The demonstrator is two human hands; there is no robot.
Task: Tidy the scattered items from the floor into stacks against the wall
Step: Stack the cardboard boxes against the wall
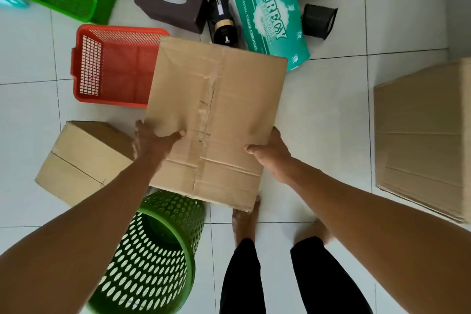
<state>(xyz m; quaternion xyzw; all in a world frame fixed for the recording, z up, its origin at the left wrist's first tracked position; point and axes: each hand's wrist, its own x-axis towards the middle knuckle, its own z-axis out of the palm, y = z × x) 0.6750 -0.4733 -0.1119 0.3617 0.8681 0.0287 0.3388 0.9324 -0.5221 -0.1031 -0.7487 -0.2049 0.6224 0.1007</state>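
Cardboard box (216,115) held over the floor (331,115) mid-scatter, both grips clamped on its near edges.
Left hand (153,141), right hand (270,153): thumbs on top, fingers underneath, unseen. Keep level; clear green bin (153,255), red basket (114,66).

Both your arms reach out in front of you. Your left hand (153,141) and your right hand (270,153) each grip a side of the cardboard box (216,115), thumbs on top.
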